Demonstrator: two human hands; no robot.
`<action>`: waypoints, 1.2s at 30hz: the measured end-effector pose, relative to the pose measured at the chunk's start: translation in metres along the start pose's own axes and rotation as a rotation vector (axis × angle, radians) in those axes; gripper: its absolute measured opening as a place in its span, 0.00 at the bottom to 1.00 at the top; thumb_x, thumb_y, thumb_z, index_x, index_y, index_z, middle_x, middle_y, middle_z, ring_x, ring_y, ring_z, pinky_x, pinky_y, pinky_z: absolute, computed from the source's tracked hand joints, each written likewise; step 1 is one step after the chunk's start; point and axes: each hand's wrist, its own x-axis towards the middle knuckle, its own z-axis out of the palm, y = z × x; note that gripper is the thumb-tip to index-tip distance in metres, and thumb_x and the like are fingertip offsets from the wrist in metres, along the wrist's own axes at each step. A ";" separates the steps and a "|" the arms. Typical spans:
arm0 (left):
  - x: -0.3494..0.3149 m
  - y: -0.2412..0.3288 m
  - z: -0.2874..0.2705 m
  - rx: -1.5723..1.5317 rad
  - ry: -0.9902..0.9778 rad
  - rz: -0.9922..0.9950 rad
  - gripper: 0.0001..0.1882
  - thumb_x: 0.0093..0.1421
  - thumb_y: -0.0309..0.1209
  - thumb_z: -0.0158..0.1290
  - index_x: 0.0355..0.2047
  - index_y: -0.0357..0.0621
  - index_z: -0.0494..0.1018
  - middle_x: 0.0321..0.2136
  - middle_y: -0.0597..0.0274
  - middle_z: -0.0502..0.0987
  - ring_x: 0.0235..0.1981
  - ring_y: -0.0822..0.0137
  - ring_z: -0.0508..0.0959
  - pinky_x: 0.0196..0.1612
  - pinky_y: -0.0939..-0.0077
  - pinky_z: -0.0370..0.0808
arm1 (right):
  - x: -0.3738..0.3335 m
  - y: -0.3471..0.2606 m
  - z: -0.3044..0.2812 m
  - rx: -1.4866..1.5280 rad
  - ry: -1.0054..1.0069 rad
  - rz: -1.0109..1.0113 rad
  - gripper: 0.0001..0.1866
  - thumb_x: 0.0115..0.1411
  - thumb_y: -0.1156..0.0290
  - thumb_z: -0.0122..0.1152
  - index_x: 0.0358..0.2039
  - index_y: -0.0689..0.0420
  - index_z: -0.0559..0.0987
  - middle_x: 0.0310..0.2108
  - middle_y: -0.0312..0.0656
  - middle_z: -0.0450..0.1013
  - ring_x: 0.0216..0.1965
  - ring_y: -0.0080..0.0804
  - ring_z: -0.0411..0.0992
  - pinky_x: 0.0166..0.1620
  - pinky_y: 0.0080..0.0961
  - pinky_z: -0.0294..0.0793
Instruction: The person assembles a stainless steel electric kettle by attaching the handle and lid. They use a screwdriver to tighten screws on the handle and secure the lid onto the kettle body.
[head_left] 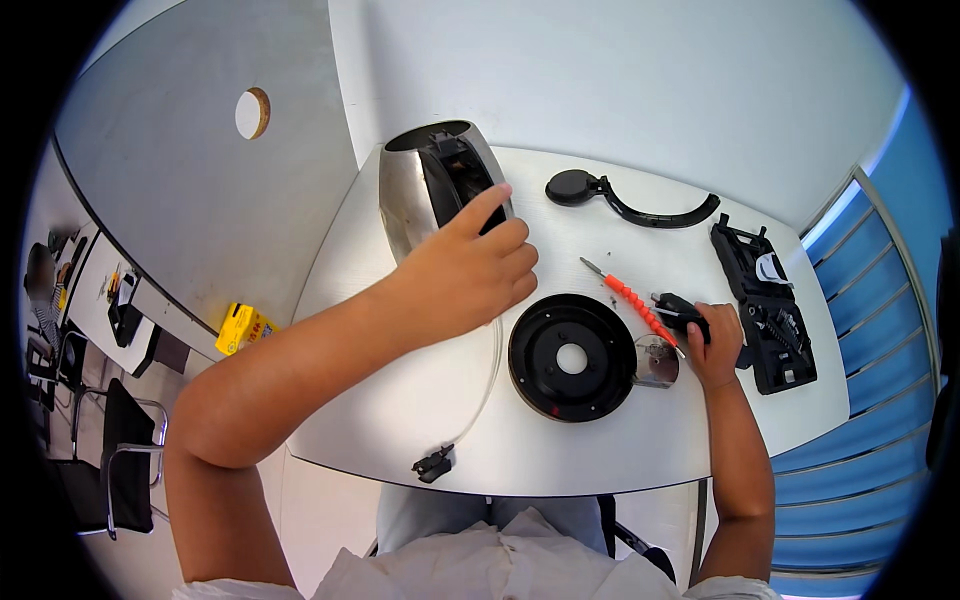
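Observation:
A steel kettle body [405, 195] with a black handle mount stands at the back left of the table, its top uncovered. My left hand [475, 265] is over its lower front, index finger stretched toward the mount and the other fingers loosely bent and apart. The thumb is hidden, as is the kettle's lower part. On the right, my right hand [718, 345] is closed round a black power screwdriver [680, 312] at the table top. Beside it lies an orange flexible bit shaft [640, 303] with a metal tip. Left of that hand sits a round black base [540, 375] with a central hole.
A shiny metal piece [655, 365] lies against the base's right side. Behind are a detached black handle with lid [650, 213] and, far right, an open black tool case [765, 300]. A white cord ends in a black plug [433, 463] near the front edge. A yellow box [243, 328] is at left.

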 end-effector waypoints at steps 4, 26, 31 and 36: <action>0.001 0.010 0.007 -0.022 0.029 0.008 0.13 0.43 0.37 0.61 0.29 0.51 0.74 0.32 0.70 0.72 0.44 0.67 0.70 0.64 0.51 0.57 | 0.000 0.002 0.000 -0.045 -0.022 0.003 0.13 0.50 0.73 0.60 0.37 0.60 0.76 0.27 0.46 0.70 0.30 0.46 0.67 0.33 0.38 0.66; -0.034 0.069 -0.017 -0.171 0.331 -0.193 0.09 0.50 0.37 0.57 0.33 0.54 0.76 0.39 0.67 0.75 0.50 0.65 0.72 0.60 0.57 0.60 | 0.003 -0.007 -0.009 0.143 0.024 0.035 0.12 0.54 0.75 0.57 0.39 0.64 0.75 0.28 0.48 0.70 0.30 0.43 0.68 0.34 0.33 0.67; -0.143 0.159 -0.046 -0.847 0.348 -0.303 0.10 0.51 0.43 0.62 0.30 0.54 0.79 0.35 0.68 0.78 0.31 0.67 0.78 0.30 0.69 0.71 | -0.002 -0.009 -0.012 0.270 0.100 0.099 0.12 0.56 0.72 0.58 0.40 0.64 0.74 0.29 0.46 0.69 0.30 0.37 0.68 0.34 0.30 0.66; -0.256 0.264 -0.019 -1.068 -0.393 -0.932 0.11 0.52 0.39 0.61 0.34 0.49 0.78 0.36 0.58 0.78 0.36 0.57 0.79 0.37 0.65 0.76 | -0.003 -0.036 -0.045 0.661 0.141 0.294 0.09 0.58 0.70 0.59 0.35 0.61 0.74 0.26 0.40 0.67 0.28 0.27 0.65 0.31 0.23 0.63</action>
